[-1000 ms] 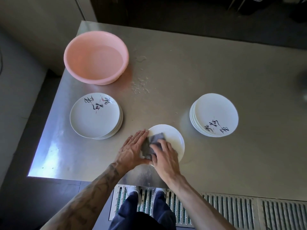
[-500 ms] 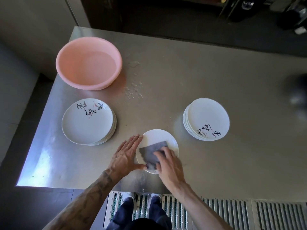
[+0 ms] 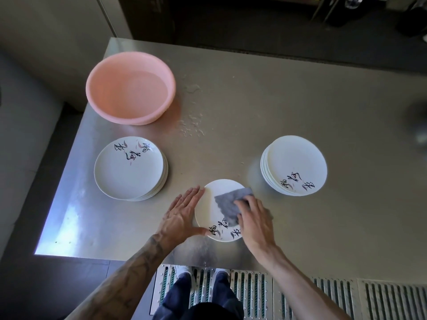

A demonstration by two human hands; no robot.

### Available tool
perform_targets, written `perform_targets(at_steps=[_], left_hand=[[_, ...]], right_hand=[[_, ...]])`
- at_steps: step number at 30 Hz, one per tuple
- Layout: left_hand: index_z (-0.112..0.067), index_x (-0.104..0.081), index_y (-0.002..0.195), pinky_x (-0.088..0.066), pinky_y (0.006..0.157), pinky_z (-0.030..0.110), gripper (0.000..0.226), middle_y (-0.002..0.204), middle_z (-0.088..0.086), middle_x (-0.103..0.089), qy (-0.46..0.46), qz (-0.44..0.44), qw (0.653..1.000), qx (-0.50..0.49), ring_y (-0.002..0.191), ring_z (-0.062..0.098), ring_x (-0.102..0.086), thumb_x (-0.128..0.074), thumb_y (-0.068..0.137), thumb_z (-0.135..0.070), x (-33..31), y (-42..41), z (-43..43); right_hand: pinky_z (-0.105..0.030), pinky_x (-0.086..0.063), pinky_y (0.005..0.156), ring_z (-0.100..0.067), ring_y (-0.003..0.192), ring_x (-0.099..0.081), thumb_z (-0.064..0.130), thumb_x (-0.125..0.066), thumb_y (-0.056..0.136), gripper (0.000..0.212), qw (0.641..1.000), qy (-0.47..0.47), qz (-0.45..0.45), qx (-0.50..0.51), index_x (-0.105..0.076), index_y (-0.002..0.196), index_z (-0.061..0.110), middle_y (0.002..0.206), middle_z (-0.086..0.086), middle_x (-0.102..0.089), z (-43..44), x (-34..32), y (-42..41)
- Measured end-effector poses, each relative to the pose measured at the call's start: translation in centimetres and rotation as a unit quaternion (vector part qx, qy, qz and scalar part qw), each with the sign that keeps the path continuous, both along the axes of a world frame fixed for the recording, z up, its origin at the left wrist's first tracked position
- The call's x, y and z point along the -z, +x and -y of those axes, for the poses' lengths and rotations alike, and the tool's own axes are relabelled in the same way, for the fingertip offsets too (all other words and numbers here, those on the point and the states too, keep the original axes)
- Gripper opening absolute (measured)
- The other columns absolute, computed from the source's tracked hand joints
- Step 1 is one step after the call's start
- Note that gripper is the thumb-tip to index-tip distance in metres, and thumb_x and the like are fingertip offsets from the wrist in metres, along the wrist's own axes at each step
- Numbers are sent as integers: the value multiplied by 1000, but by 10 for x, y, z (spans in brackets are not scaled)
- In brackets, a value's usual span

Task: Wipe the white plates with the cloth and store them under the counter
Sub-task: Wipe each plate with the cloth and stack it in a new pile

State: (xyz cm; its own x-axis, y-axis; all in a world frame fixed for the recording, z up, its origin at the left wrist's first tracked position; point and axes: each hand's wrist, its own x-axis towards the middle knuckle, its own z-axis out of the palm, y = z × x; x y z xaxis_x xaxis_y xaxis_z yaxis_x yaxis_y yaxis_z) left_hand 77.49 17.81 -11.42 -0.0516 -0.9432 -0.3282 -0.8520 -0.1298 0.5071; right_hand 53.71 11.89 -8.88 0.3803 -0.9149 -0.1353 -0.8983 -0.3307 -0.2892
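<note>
One white plate flat near the front edge of the counter, between two stacks: stiff, glazed, probably slick, breakable. Soft cloth pressed on it under the right hand, fingers curled round it; left hand spread flat, bracing the rim. Best lifted by the rim.

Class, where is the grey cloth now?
Head view: the grey cloth lies on the lone white plate, under the right hand, near the front of the metal counter.
</note>
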Motion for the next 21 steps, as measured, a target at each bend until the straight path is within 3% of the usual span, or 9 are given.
perform_targets(at_steps=[3,6,8,11,15,21], left_hand=[[-30,2,163,-2,129,36,131,169,-13,5,6,6,1000,7,155,3,6,-74,67,-78,-1,-1,0],[-27,1,163,-6,129,37,134,171,-10,0,0,14,1000,7,156,3,6,-69,65,-86,1,0,0],[-26,-1,163,-9,129,38,135,171,-9,-4,-4,13,1000,-1,156,4,2,-68,63,-88,2,-1,-1],[-26,-1,163,-6,129,37,133,171,-8,-3,-2,15,1000,6,156,6,-1,-71,65,-83,0,0,-1],[-27,-2,163,-3,128,33,131,170,-11,-1,-8,20,1000,5,156,5,-1,-74,66,-79,-4,1,0],[-26,-3,163,-7,129,36,130,171,-10,-2,-6,25,1000,9,156,4,0,-70,66,-81,1,0,-1]], right_hand=[[-44,-52,92,-24,119,-53,16,-79,83,51,998,29,41,41,-63,130,29,132,2,-52,14,0,37],[-40,-49,96,-22,124,-48,20,-72,89,44,994,70,79,-6,-60,131,30,137,3,-47,5,2,73],[-40,-50,92,-20,125,-47,21,-67,93,40,992,78,80,-53,-58,130,30,139,5,-45,2,4,72],[-39,-52,97,-20,126,-49,24,-69,94,42,998,39,49,-18,-59,135,28,141,2,-48,12,2,45],[-39,-57,92,-21,116,-57,25,-81,85,49,1000,-21,-13,6,-64,131,22,133,-2,-57,-11,2,5],[-37,-56,78,-16,100,-60,26,-77,85,33,999,13,40,32,-67,117,30,119,6,-58,-72,2,40]])
